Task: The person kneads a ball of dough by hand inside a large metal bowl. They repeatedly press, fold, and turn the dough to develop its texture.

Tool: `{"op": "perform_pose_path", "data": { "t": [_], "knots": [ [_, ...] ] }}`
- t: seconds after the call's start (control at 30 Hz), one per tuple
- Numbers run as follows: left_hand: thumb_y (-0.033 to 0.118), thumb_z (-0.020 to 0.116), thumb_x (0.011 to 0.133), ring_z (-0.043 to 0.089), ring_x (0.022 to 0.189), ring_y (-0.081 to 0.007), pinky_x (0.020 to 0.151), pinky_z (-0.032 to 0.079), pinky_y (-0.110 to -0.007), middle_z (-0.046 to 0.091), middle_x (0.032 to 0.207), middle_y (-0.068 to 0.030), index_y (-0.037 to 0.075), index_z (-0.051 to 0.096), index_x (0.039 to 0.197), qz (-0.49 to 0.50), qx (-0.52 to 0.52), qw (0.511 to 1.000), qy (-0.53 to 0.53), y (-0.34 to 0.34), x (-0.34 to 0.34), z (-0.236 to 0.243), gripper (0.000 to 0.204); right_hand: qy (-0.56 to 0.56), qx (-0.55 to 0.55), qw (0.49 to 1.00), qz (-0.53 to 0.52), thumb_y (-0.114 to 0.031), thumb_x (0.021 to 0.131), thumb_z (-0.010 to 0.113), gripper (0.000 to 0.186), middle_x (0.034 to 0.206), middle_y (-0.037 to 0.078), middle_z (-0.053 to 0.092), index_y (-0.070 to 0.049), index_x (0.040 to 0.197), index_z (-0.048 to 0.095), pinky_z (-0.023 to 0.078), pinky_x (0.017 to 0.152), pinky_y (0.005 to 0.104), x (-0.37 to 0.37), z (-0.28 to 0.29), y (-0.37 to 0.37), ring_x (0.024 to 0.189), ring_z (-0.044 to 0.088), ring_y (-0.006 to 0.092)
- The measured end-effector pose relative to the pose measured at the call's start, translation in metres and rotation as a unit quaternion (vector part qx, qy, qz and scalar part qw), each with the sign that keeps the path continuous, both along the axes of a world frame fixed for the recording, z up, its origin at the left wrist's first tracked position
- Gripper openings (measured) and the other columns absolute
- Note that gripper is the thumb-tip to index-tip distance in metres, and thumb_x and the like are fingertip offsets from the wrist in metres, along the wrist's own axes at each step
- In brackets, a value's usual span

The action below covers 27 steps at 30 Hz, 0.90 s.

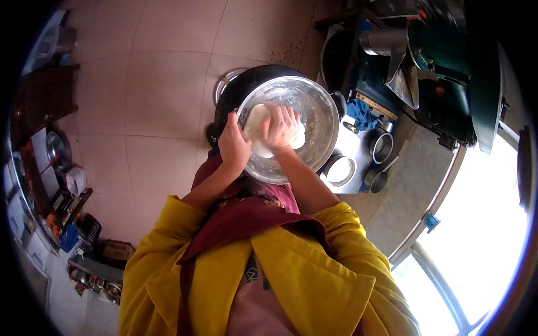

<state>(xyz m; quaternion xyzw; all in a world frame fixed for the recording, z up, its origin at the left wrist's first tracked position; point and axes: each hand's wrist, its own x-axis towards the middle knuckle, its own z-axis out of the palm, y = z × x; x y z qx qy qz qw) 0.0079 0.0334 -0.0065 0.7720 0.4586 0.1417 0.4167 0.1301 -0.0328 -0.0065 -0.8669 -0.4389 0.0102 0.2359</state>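
A wide steel bowl (319, 129) sits on a large black round vessel (238, 89) in front of me, with white dough (257, 116) inside. My left hand (235, 143) is closed on the bowl's left rim. My right hand (280, 126) is in the bowl, its curled fingers pressed into the dough and partly covering it.
Green machinery (437, 56) with a metal chute stands at upper right. Steel pots (382, 147), a white-filled pan (340, 169) and a blue cloth (361, 115) are right of the bowl. Shelves of kitchenware (59, 151) line the left. A bright window (471, 213) is at lower right.
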Motion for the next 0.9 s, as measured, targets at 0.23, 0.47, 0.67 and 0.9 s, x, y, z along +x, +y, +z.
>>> {"op": "perform_pose_path", "data": {
  "t": [0.23, 0.47, 0.67, 0.9],
  "knots": [
    [0.001, 0.062, 0.082, 0.063, 0.095, -0.0439, 0.079, 0.051, -0.049, 0.064, 0.104, -0.0246, 0.003, 0.046, 0.126, 0.013, -0.063, 0.997, 0.043, 0.005, 0.006, 0.016, 0.046, 0.021, 0.037, 0.997, 0.071, -0.022, 0.087, 0.051, 0.022, 0.08, 0.009, 0.068, -0.012, 0.081, 0.069, 0.051, 0.07, 0.0404, 0.056, -0.025, 0.018, 0.076, 0.065, 0.0303],
    [0.002, 0.064, 0.078, 0.063, 0.098, -0.0431, 0.083, 0.051, -0.049, 0.065, 0.106, -0.0233, 0.005, 0.046, 0.125, 0.032, -0.045, 0.997, 0.058, 0.002, 0.007, 0.01, 0.05, 0.051, -0.072, 0.996, 0.009, -0.032, 0.091, 0.051, 0.031, 0.077, 0.019, 0.068, -0.009, 0.078, 0.069, 0.052, 0.069, 0.0496, 0.068, -0.014, 0.034, 0.075, 0.065, 0.0422],
    [0.011, 0.066, 0.079, 0.062, 0.097, -0.0471, 0.084, 0.049, -0.052, 0.065, 0.102, -0.027, 0.002, 0.05, 0.121, 0.04, -0.039, 0.998, -0.037, 0.021, 0.004, -0.008, 0.046, 0.227, -0.174, 0.958, -0.009, -0.053, 0.093, 0.052, 0.049, 0.085, 0.014, 0.073, -0.01, 0.09, 0.076, 0.055, 0.078, 0.046, 0.03, 0.048, 0.037, 0.072, 0.07, 0.0334],
    [0.011, 0.063, 0.086, 0.062, 0.102, -0.0441, 0.085, 0.051, -0.049, 0.066, 0.111, -0.0244, 0.006, 0.058, 0.125, -0.047, -0.02, 0.995, -0.09, 0.057, 0.032, -0.018, 0.04, -0.048, -0.083, 0.993, 0.076, -0.03, 0.082, 0.062, 0.029, 0.106, 0.01, 0.07, -0.01, 0.101, 0.071, 0.044, 0.093, 0.0451, -0.038, 0.078, -0.036, 0.098, 0.065, 0.0266]
  ]
}}
